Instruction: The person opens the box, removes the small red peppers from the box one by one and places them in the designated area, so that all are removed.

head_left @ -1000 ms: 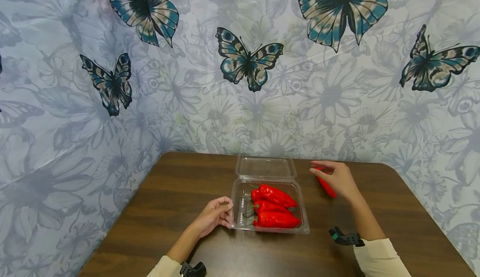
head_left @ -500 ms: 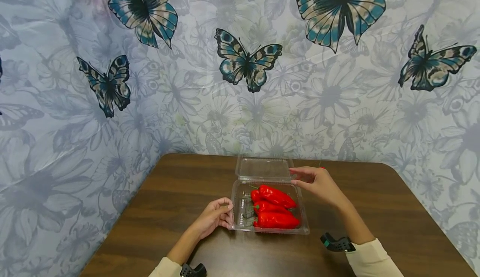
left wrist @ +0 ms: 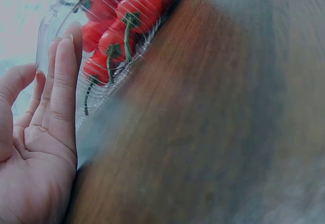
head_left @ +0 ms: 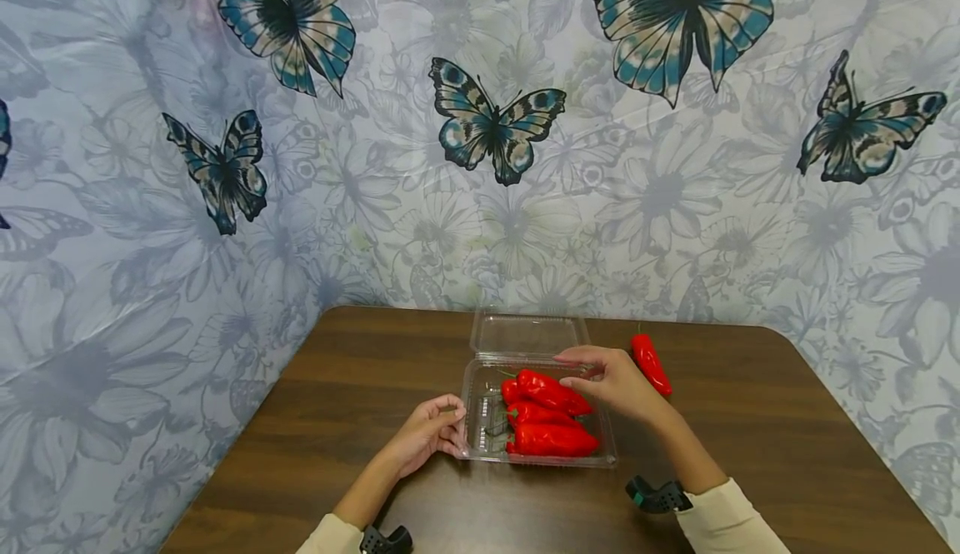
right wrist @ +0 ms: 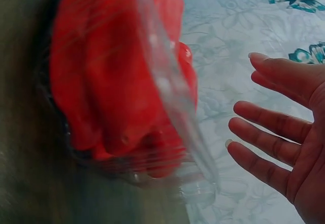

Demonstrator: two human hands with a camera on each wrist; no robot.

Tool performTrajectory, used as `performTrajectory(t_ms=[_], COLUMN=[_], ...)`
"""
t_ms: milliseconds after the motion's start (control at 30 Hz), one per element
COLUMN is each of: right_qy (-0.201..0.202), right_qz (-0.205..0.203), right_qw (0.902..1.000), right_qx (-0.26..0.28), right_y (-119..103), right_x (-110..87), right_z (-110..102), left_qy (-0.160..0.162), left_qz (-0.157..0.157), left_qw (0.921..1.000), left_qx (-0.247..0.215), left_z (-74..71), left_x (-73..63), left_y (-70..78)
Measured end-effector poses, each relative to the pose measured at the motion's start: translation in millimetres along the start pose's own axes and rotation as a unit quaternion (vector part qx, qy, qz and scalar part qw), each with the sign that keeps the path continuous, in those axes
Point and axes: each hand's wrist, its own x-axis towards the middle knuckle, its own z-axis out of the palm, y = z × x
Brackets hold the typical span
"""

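Observation:
In the head view a clear plastic clamshell container (head_left: 542,461) lies on the table with its lid (head_left: 529,335) folded back. Several red peppers (head_left: 553,440) fill its middle and right side; their green stems (left wrist: 110,67) face left. My left hand (head_left: 426,439) holds the container's left rim, thumb on the rim and fingers (left wrist: 64,89) along the outer wall. Over the right part of the container hovers my right hand (head_left: 617,383), its fingers spread and nothing between them. One more red pepper (head_left: 651,365) lies on the table to the right.
The brown wooden table (head_left: 360,371) ends at the back against a wall covering (head_left: 660,196) printed with flowers and butterflies. Black straps (head_left: 657,496) sit at both wrists, below cream sleeves.
My right hand has moved left from over the single pepper to above the container, leaving that pepper lying uncovered. The left hand and the container stay in place.

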Motion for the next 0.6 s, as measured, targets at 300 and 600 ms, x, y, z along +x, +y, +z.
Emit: performTrajectory(t_ms=[300, 600], right_qy=[-0.028, -0.044], right_qz=[-0.012, -0.038], right_qw=[0.9992, 0.997], right_qx=[-0.028, -0.052], right_y=[6.1, 16.7], right_x=[3.4, 5.8], right_z=[11.6, 18.2], left_qy=[0.0, 0.003], left_qz=[0.0, -0.003], left_qw=[1.0, 1.0], left_qx=[0.0, 0.004], left_z=[-1.1, 1.0], left_x=[1.9, 4.3], left_y=[-1.0, -1.4])
